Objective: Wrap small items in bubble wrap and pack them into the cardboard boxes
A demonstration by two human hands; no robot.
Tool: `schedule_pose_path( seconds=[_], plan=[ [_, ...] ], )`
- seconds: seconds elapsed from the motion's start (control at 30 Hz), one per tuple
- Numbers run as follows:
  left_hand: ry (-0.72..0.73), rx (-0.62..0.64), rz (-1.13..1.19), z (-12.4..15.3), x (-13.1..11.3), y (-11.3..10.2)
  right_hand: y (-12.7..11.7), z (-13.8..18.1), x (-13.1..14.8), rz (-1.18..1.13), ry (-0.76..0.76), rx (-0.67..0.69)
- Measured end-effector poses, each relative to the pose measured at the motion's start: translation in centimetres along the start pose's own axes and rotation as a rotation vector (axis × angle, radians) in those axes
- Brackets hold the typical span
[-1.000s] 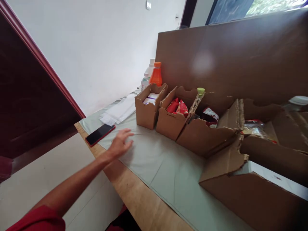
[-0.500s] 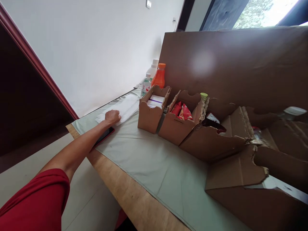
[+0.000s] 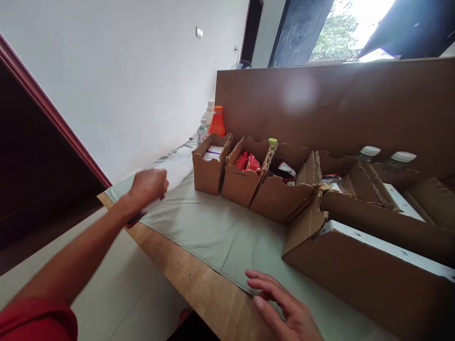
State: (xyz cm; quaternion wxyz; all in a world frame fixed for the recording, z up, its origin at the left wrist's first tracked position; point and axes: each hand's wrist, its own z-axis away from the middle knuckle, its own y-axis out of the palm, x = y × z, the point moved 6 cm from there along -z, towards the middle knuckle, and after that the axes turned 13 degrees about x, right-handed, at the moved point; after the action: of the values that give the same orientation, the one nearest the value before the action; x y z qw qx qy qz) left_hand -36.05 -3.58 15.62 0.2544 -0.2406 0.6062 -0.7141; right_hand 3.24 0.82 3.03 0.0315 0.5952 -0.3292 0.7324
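Note:
My left hand [image 3: 148, 185] is closed and slightly blurred, above the far left end of the table. Whatever its fingers may hold cannot be made out. A dark phone with a red edge [image 3: 135, 219] lies beneath it, mostly covered by the hand and wrist. Just beyond the knuckles, white translucent plastic sheeting [image 3: 180, 166] is spread on the cloth. My right hand [image 3: 280, 305] is at the front edge of the table, fingers apart and slightly bent, holding nothing. It is nearest the green-grey cloth [image 3: 213, 237].
Cardboard bins stand in a row: one with white packs [image 3: 212, 154], one with red packets [image 3: 248, 162], others to the right. A long cardboard box [image 3: 355, 270] stands front right. Bottles, including an orange bottle [image 3: 217, 122], stand behind. A tall cardboard panel [image 3: 320, 104] backs the table.
My left hand has drawn back from the white sheeting, toward me and left. My right hand has come into view at the bottom. The view has turned right.

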Motion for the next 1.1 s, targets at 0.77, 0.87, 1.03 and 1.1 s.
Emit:
schedule_pose_path(
  seconds=[0.77,0.87,1.03,1.1],
  plan=[
    [0.118,0.167,0.601,3.6,-0.4,14.3,4.4,-6.0,0.2,-0.286,0.177,0.216],
    [0.284,0.255,0.727,4.8,-1.5,13.5,3.7,-4.9,0.1,-0.269,0.161,0.158],
    [0.600,0.514,1.066,9.8,-5.4,11.1,3.8,-4.0,0.3,-0.561,0.117,0.130],
    [0.721,0.669,1.249,11.9,-7.7,10.4,4.1,-4.1,1.3,-0.740,0.041,0.202]
  ],
)
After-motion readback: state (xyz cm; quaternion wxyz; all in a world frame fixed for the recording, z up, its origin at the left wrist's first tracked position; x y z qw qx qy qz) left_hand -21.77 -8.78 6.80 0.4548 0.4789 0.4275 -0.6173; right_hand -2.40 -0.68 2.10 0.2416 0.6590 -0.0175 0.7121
